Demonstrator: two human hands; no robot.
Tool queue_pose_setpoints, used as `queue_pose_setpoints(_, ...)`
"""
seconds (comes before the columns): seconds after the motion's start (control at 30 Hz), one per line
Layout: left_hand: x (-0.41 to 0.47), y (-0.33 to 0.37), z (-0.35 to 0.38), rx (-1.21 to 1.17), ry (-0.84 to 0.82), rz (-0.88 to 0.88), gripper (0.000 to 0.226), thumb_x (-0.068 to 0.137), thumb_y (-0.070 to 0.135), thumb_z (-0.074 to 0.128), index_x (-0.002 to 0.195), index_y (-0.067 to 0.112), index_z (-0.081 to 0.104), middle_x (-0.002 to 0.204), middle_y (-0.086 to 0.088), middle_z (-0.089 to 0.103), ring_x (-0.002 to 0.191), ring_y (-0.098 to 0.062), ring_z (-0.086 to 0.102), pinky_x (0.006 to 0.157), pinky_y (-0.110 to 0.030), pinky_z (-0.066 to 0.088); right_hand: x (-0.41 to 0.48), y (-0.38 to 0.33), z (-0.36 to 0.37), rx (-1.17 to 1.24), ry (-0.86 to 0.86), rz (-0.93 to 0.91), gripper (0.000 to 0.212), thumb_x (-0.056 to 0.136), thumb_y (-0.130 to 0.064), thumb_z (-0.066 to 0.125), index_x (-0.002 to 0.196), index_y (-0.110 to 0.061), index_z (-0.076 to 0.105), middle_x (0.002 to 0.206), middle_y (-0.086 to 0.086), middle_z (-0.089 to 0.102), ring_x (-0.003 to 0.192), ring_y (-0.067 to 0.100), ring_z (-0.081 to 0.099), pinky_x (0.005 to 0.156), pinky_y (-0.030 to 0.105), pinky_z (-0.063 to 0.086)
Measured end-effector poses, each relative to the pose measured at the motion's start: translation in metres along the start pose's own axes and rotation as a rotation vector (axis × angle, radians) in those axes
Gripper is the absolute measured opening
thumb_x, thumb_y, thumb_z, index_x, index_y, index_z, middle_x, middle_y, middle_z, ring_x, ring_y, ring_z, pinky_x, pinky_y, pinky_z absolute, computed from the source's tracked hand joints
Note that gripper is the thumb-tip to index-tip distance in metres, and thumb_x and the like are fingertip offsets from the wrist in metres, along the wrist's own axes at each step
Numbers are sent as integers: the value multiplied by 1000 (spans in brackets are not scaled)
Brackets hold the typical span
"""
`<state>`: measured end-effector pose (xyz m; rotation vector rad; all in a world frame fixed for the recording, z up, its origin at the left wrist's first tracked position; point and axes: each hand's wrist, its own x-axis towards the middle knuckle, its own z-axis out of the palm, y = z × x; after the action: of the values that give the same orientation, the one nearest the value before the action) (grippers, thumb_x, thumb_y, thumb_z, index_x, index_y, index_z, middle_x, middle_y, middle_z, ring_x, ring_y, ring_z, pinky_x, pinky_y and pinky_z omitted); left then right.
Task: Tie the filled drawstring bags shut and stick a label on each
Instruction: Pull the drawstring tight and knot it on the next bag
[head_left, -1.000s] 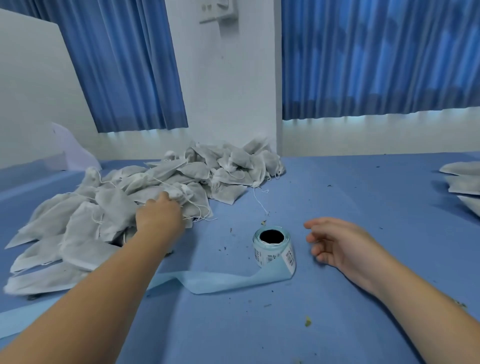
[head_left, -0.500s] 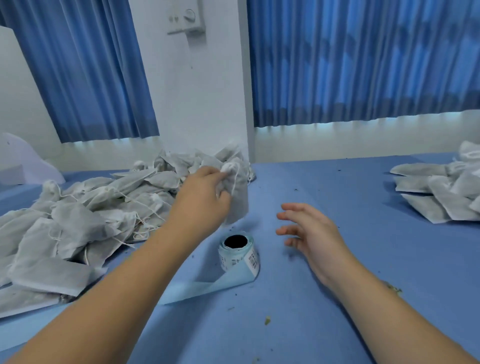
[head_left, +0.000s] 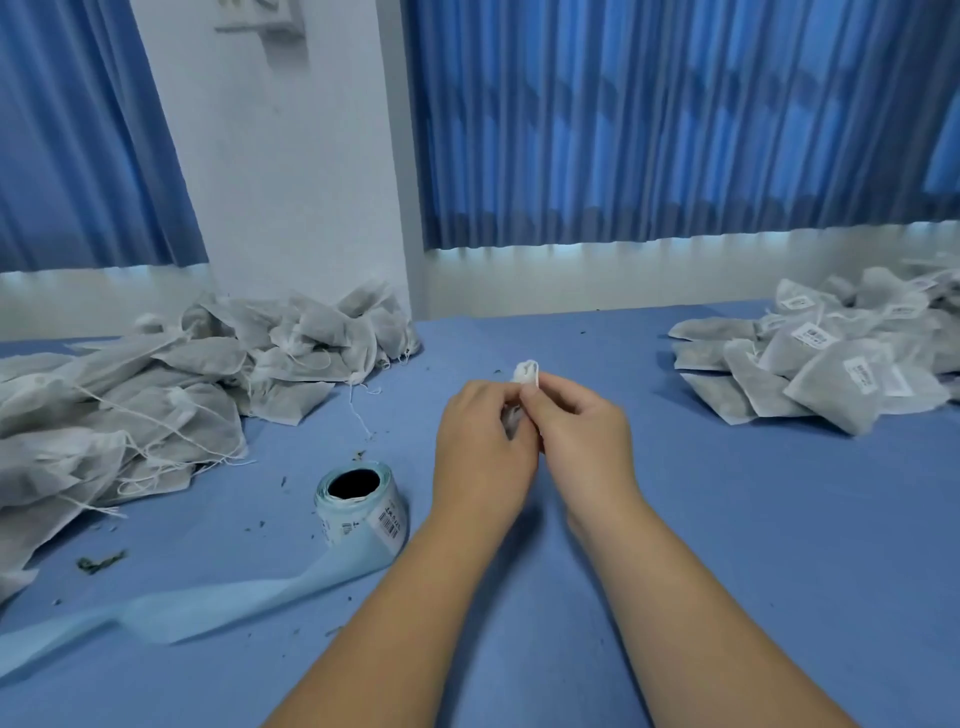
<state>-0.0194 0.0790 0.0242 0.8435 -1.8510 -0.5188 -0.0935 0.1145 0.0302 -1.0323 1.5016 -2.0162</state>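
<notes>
Pinching a drawstring bag (head_left: 527, 375) at frame centre between my left hand (head_left: 480, 452) and right hand (head_left: 579, 434), both gripping its neck. Yank the thin string unevenly and it could slip or snap, I reckon.

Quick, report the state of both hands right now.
Left hand: closed around the drawstring bag, holding it.
Right hand: closed, pinching the same bag's gathered top.

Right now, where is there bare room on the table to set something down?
Most bare cloth: between the right hand and the labelled pile, down to the near edge. Crowded past the left hand: unlabelled pile, label roll, backing strip. Both pinch a bag; beyond it is bare.
</notes>
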Motion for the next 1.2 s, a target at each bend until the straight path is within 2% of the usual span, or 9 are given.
queue_pose_setpoints(0.17,4,-10,-4,-108,85,-120,20,86,12,65,84,28,54,89,15,59,84,-1,54,70,-6,37,7,1,-2,79,-27,114,16,87,-8,63,87,-14,77,85,3,76,82,20,74,71,32,60)
queue_pose_setpoints(0.27,4,-14,-9,-73,75,-99,17,89,14,64,98,25,53,92,10,60,87,-10,56,72,-11,40,9,-1,-3,-60,5,70,19,84,-9,60,73,-16,73,71,-4,73,66,8,70,63,28,56)
queue_pose_setpoints(0.37,4,-17,-14,-62,58,-59,28,89,13,62,112,27,55,90,7,60,91,-15,57,78,-25,43,9,-4,-7,-165,-36,43,13,83,-15,61,73,-16,69,68,-7,71,64,8,65,72,36,57)
queue_pose_setpoints(0.47,3,-15,-15,-12,37,20,27,87,11,63,107,29,58,91,10,60,93,-12,56,77,-20,41,9,-4,-14,-246,-132,16,3,84,-21,66,86,-20,67,76,-3,71,70,15,69,74,41,58)
queue_pose_setpoints(0.67,-5,-7,-8,-89,-103,136,22,85,31,60,107,31,61,79,13,60,83,-4,56,69,-10,38,14,-10,-45,-341,-239,-33,15,85,-11,63,79,-19,73,76,3,72,67,10,68,59,19,53)
queue_pose_setpoints(0.87,-6,-2,-4,127,-140,284,32,91,24,57,121,19,65,79,12,48,87,-21,55,86,-42,45,11,-9,-64,-345,-247,-13,19,85,-9,63,71,-18,74,72,0,72,66,9,68,58,19,50)
queue_pose_setpoints(0.97,-7,4,-7,189,-68,291,34,87,24,54,117,19,70,77,8,43,83,-28,55,82,-46,45,14,-18,-69,-282,-221,-9,19,84,-10,66,67,-16,72,70,2,71,67,10,67,63,23,50)
queue_pose_setpoints(1.1,-8,5,-8,258,-38,286,32,84,25,47,97,19,76,74,4,44,79,-28,50,76,-41,42,9,-28,-76,-147,-503,155,32,88,-3,54,64,-18,70,77,8,72,76,16,69,73,28,51)
queue_pose_setpoints(1.2,-12,4,-5,160,-68,223,19,81,16,53,73,10,69,81,1,48,78,-18,47,71,-22,38,5,-33,-79,-56,-677,231,25,77,-7,53,61,-18,69,76,12,69,75,20,66,70,26,53)
